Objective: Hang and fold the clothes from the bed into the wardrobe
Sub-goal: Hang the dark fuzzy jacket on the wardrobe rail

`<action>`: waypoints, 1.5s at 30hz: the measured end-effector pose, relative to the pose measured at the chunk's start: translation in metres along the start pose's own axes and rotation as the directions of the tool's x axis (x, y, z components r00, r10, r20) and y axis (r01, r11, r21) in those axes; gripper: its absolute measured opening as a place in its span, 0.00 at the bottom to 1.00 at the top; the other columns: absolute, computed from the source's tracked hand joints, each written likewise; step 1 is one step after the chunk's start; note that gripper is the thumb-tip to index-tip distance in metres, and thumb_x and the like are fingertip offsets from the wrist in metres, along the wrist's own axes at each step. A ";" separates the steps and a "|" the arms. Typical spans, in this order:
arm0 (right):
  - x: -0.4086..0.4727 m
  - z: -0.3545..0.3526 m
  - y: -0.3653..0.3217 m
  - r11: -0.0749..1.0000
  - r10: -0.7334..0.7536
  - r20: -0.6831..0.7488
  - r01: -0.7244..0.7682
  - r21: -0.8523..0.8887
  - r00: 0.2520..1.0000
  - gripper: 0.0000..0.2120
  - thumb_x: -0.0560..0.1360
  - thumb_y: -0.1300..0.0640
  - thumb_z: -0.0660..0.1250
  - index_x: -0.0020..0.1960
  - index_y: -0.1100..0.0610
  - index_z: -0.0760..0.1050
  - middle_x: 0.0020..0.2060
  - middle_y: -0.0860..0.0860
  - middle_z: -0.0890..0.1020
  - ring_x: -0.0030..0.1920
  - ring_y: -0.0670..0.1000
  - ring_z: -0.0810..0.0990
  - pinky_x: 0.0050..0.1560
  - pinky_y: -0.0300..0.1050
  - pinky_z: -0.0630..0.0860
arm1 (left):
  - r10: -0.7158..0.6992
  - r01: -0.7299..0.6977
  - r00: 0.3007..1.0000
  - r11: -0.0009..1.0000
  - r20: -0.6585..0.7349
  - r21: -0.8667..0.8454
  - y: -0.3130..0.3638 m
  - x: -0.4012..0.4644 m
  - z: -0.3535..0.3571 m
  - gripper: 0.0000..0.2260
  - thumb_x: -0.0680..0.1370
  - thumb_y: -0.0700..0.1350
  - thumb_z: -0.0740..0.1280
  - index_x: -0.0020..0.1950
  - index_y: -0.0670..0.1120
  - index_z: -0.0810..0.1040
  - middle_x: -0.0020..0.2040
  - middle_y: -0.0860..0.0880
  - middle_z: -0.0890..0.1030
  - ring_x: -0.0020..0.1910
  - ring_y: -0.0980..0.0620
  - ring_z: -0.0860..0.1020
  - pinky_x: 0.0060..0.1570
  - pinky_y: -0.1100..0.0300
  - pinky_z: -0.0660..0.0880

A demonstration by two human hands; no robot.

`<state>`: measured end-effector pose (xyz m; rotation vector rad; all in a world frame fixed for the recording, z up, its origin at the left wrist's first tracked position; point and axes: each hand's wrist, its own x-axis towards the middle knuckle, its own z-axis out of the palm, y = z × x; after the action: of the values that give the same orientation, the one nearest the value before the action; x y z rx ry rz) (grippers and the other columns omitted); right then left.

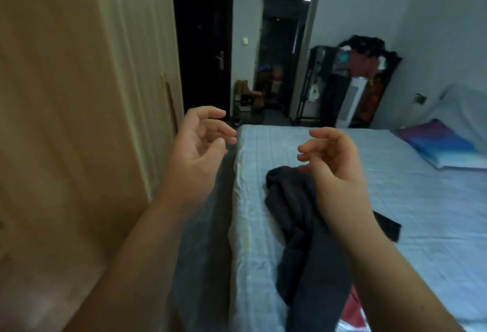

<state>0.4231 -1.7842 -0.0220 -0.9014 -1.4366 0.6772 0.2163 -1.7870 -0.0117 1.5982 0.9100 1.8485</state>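
On the near part of the bed (395,200), toward its left edge: a dark grey garment (297,215), crumpled, lying loose on the pale blue sheet, running from the middle of the view down to the near edge. Just beside it on the near right, a piece of red cloth (351,308), partly hidden by the right forearm; on the right side, a flat black piece (390,226) lying on the sheet, kind not possible to tell. Above the garment, not touching it, the right hand (334,163), raised, palm turned to the left, fingers loosely curled and a little apart, holding nothing. Further left, over the gap between bed and wardrobe, the left hand (200,147), also raised, palm to the right, fingers loosely curled and slightly spread, holding nothing. At the left side, filling the view, the wardrobe (66,120) of light wood, doors closed. At the far right on the bed, a pillow (442,147) in blue and purple. Far behind, a dark door (203,41), an open doorway (287,49), and a rack (355,81) full of clothes beside the wall.
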 end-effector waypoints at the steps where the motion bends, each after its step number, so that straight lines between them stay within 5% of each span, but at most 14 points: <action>1: 0.003 -0.020 0.008 1.000 0.014 -0.028 -0.014 -0.010 1.000 0.19 0.74 0.67 0.58 0.56 0.46 0.73 0.46 0.47 0.80 0.49 0.49 0.80 0.52 0.52 0.79 | -0.011 0.011 1.000 1.000 0.012 -0.009 -0.007 -0.001 0.022 0.16 0.73 0.32 0.59 0.56 0.48 0.72 0.45 0.48 0.80 0.45 0.51 0.80 0.45 0.63 0.74; 12: 0.011 -0.195 0.090 0.981 0.181 -0.291 -0.195 -0.020 0.939 0.20 0.74 0.71 0.58 0.55 0.50 0.74 0.42 0.47 0.80 0.41 0.53 0.79 0.43 0.47 0.74 | -0.242 0.249 0.959 0.968 0.148 -0.028 -0.088 -0.005 0.185 0.16 0.76 0.28 0.58 0.59 0.43 0.72 0.47 0.46 0.80 0.45 0.50 0.81 0.45 0.58 0.78; 19: 0.030 -0.238 0.166 0.933 0.317 -0.333 -0.354 -0.058 0.888 0.20 0.74 0.74 0.57 0.55 0.51 0.74 0.42 0.53 0.81 0.44 0.58 0.81 0.52 0.62 0.78 | -0.347 0.355 0.918 0.935 0.193 -0.004 -0.163 0.010 0.247 0.18 0.76 0.27 0.58 0.57 0.47 0.74 0.47 0.44 0.81 0.45 0.49 0.82 0.46 0.59 0.78; 27: 0.111 -0.260 0.279 0.837 0.462 -0.341 -0.529 -0.137 0.819 0.22 0.71 0.70 0.58 0.51 0.45 0.76 0.43 0.53 0.82 0.47 0.60 0.82 0.54 0.63 0.79 | -0.498 0.498 0.850 0.866 0.173 0.042 -0.301 0.062 0.291 0.19 0.76 0.27 0.58 0.55 0.51 0.74 0.44 0.51 0.81 0.44 0.50 0.81 0.44 0.59 0.77; 35: 0.172 -0.274 0.384 0.760 0.539 -0.370 -0.626 -0.174 0.757 0.22 0.72 0.73 0.58 0.50 0.47 0.75 0.41 0.48 0.80 0.41 0.41 0.78 0.45 0.34 0.75 | -0.603 0.601 0.775 0.796 0.188 0.076 -0.406 0.102 0.360 0.18 0.76 0.27 0.57 0.55 0.48 0.74 0.45 0.47 0.80 0.43 0.51 0.81 0.42 0.59 0.78; 45: 0.204 -0.302 0.530 0.576 0.700 -0.295 -0.759 -0.304 0.650 0.15 0.73 0.65 0.62 0.52 0.47 0.75 0.47 0.47 0.82 0.46 0.48 0.81 0.45 0.43 0.78 | -0.756 0.727 0.645 0.653 0.113 0.215 -0.500 0.108 0.396 0.19 0.76 0.27 0.57 0.53 0.50 0.74 0.44 0.48 0.80 0.42 0.53 0.81 0.43 0.56 0.77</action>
<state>0.8009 -1.3686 -0.3364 -1.9071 -1.0356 0.9075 0.5705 -1.3294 -0.3004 1.1624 1.3804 1.0310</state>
